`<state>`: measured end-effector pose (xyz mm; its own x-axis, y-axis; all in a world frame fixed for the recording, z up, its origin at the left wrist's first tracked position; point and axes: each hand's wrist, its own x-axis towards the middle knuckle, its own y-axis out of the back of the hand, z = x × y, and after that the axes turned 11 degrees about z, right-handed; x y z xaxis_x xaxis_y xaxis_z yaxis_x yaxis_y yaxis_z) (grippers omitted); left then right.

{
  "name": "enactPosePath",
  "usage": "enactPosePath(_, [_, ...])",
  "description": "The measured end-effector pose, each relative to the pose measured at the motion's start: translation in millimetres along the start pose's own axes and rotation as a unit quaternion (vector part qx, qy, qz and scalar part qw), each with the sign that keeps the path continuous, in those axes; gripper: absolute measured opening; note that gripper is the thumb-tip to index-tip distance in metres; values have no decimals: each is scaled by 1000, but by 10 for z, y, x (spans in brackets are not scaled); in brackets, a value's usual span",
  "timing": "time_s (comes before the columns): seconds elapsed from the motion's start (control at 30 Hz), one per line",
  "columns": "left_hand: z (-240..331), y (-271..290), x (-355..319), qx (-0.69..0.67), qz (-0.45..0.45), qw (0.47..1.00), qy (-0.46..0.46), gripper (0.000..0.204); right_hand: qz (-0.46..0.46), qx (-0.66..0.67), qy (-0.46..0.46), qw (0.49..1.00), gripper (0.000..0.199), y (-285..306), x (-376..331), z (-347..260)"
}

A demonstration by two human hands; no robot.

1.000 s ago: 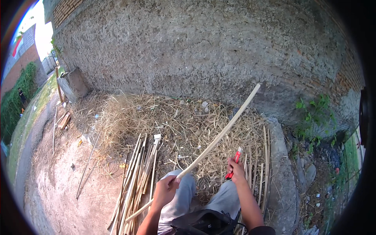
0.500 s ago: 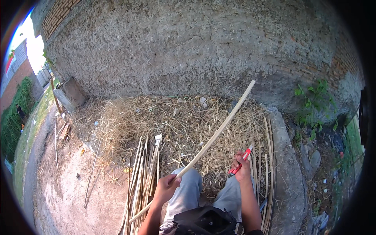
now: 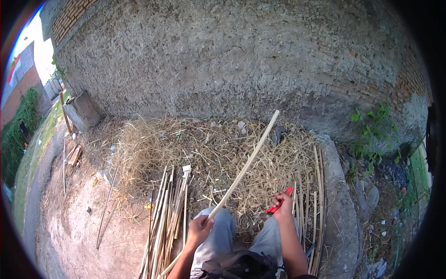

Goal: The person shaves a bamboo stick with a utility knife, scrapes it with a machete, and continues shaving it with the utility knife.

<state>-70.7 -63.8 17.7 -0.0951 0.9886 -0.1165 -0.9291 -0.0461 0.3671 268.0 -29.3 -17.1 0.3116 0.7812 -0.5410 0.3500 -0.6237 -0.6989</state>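
A long, pale bamboo strip slants up from lower left toward the wall, its far end over the litter of shavings. My left hand is closed around its lower part, above my left knee. In my right hand, closed above my right knee, is a red utility knife; its blade cannot be made out now. The knife and the strip are apart. Beside my left leg lies a bundle of split bamboo strips, and more long strips lie to the right of my right leg.
Pale shavings cover the ground before a rough grey wall. A low concrete ledge runs along the right, with a leafy plant beyond. A block stands at the far left; a thin stick lies on the dirt.
The strip's far end has swung left and down a little. My right hand has shifted slightly left and turned the knife, whose blade showed before. Both hands keep their holds.
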Motion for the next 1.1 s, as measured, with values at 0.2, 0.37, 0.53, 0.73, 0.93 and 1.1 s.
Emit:
enactPosePath(0.2, [-99,-193,75,97,40,994,-29,30,19,-42,2,999,12,-86,68,61])
enactPosePath(0.37, [-66,-113,192,83,6,997,5,29,-10,-31,-1,999,13,-50,97,57])
enactPosePath(0.53, [-124,-181,194,33,-3,999,3,26,-55,-248,-124,959,20,-27,108,-108])
enactPosePath(0.73, [-283,-151,142,-77,30,996,42,23,-143,-254,-70,954,93,-1176,-1017,-554])
enactPosePath(0.93, [-297,-172,149,-23,26,999,14,24,-198,-483,28,853,111,-1770,-1862,-817])
enactPosePath(1.1, [-254,-67,91,-3,57,998,13,25,-302,-641,75,701,107,-2420,-2680,-816])
